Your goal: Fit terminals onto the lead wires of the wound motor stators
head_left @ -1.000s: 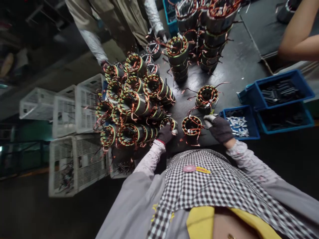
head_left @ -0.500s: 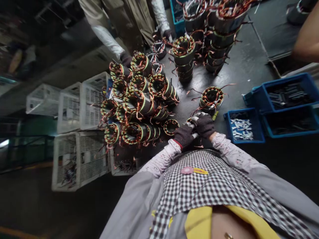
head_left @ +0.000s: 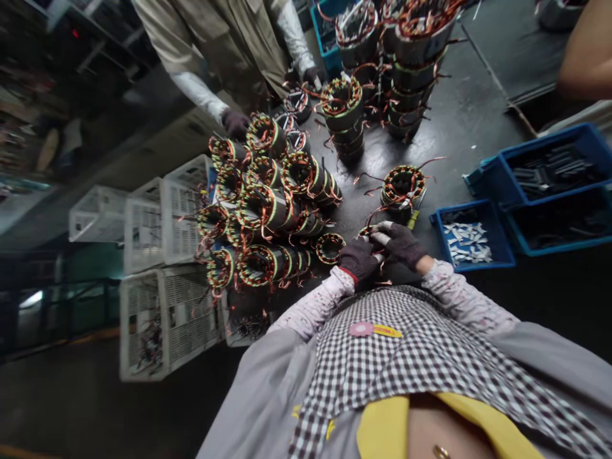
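Observation:
A motor stator (head_left: 367,231) with copper wires lies close to my apron, mostly hidden under my hands. My left hand (head_left: 359,260), in a dark glove with pale fingertips, is closed round its near left side. My right hand (head_left: 401,245), gloved alike, has its fingers bent over the stator's right side; what lies under the fingertips is too small to make out. Just beyond stands another stator (head_left: 404,186) with long loose copper leads, and a yellow-green tag (head_left: 413,219) beside it. Left of my hands is a single wound stator (head_left: 329,247).
Stators (head_left: 261,264) lie stacked on the left; taller stacks (head_left: 342,115) stand at the back. A blue bin (head_left: 507,255) of white pieces and larger blue bins (head_left: 502,167) are on the right. White crates (head_left: 165,325) stand left. A co-worker's gloved hand (head_left: 235,122) touches the far stators.
The view has shifted slightly. My right hand's fingers have lifted and spread a little over the stator; my left hand stays on it. The co-worker's hands remain near the far stators.

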Demonstrator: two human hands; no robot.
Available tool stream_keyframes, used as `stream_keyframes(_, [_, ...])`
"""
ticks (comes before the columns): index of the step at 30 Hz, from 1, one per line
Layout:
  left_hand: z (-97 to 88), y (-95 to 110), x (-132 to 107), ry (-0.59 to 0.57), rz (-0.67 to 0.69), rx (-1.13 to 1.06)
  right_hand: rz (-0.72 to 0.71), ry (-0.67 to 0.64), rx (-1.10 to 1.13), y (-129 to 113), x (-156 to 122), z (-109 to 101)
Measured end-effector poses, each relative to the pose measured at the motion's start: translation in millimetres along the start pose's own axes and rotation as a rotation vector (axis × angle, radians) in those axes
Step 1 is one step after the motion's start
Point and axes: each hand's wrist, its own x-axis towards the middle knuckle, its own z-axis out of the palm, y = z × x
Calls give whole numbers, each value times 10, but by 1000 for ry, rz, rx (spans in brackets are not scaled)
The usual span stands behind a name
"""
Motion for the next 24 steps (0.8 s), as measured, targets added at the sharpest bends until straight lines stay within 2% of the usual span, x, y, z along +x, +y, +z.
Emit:
stream_keyframes(3, [-14, -65, -117, -4, 33, 54, -1, 17, -114, 105, -86, 29])
stream_keyframes(6, [-77, -114, -185, -65, 53, 58, 9, 25, -176, 139, -84, 44])
stream_keyframes(9, [-97, -141, -160, -80, -17, -61, 23, 46, -187, 129, -58, 73])
stream_keyframes(11, [-44, -164, -109, -52, -99, -303, 74, 96, -185, 120, -59, 100])
stream_keyframes(14, [91, -230, -36, -16, -230, -996, 152, 165, -205, 106, -88, 148])
stream_keyframes(16, [126, -312, -35, -33, -272, -1431, 140, 133, -268, 85, -116, 187])
stream_keyframes(17, [104, -367, -57, -51, -280, -1573, 119, 92, -316, 69, -129, 208])
stream_keyframes(19, [-27, -498, -140, -87, -285, -1744, 81, 10, -404, 30, -145, 249])
stream_keyframes(21, [-218, -606, -244, -52, -254, -1841, 65, -22, -417, -9, -155, 272])
stream_keyframes(24, [-390, -607, -350, -42, -168, -1839, 25, 15, -150, -57, -191, 229])
